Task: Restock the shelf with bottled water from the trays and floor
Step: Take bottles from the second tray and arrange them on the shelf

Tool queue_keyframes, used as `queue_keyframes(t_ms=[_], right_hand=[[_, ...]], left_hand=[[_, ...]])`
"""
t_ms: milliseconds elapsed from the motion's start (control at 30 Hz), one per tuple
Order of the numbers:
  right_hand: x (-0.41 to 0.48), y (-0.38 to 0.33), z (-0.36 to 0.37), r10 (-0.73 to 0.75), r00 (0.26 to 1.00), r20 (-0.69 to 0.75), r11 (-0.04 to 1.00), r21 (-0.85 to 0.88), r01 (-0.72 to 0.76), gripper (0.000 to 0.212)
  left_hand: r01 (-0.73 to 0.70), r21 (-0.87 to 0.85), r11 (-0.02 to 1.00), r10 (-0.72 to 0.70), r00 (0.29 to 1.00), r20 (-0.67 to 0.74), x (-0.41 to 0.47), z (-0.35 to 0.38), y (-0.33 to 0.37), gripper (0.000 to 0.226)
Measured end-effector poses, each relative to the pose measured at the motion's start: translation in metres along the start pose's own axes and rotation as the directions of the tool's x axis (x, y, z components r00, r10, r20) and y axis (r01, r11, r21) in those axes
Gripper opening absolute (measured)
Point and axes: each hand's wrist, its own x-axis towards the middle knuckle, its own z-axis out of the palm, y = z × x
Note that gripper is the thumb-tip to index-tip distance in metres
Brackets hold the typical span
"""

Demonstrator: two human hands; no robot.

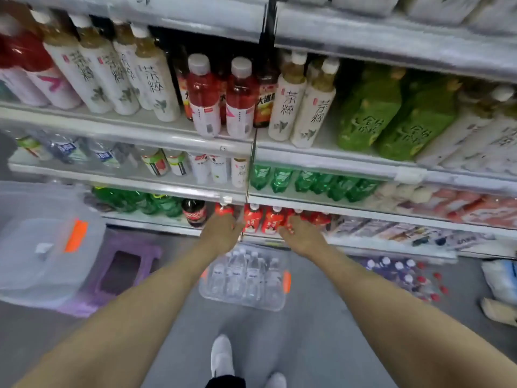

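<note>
Rearrangement of red bottles, twelve o'clock, was judged underway; left hand, right hand: grasp undeterminable; water tray next.

Drinks aisle in a shop

Metal shelves run several tiers high, each packed with rows of matching bottles facing out: white tea bottles, red drinks, green bottles, and a cola down low. There are clear price rails along every shelf front, with a tag holder clipped onto one. Stock's sitting on the grey floor too: a clear tray of water right below the bottom tier, a pack of red-capped bottles off to the right, and a big lidded tub next to a purple stool.
</note>
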Motion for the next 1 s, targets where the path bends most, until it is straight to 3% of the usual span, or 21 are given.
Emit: queue_keyframes(t_ms=[200, 400, 600, 733, 833, 1000], right_hand=[[0.075, 0.058, 0.103, 0.103, 0.983, 0.151, 0.994, 0.008, -0.106, 0.058], [0.152, 0.128, 0.233, 0.210, 0.936, 0.284, 0.974, 0.022, -0.226, 0.052], [0.220, 0.181, 0.356, 0.261, 0.890, 0.373, 0.929, 0.154, -0.337, 0.055], [0.257, 0.192, 0.414, 0.263, 0.895, 0.360, 0.866, 0.321, -0.384, 0.030], [0.279, 0.194, 0.445, 0.315, 0.881, 0.353, 0.795, 0.410, -0.448, 0.065], [0.300, 0.201, 0.479, 0.369, 0.881, 0.296, 0.764, 0.444, -0.469, 0.063]], left_hand=[[0.195, 0.037, 0.980, -0.199, 0.966, 0.165, 0.057, 0.098, -0.081, 0.048], [0.343, 0.036, 0.939, -0.342, 0.914, 0.218, 0.111, 0.213, -0.161, 0.049], [0.454, -0.023, 0.891, -0.431, 0.860, 0.273, 0.173, 0.323, -0.229, 0.057], [0.509, -0.050, 0.859, -0.480, 0.836, 0.268, 0.213, 0.375, -0.262, 0.059], [0.542, -0.104, 0.834, -0.504, 0.825, 0.258, 0.234, 0.405, -0.281, 0.059], [0.560, -0.198, 0.804, -0.513, 0.823, 0.243, 0.252, 0.441, -0.303, 0.064]])
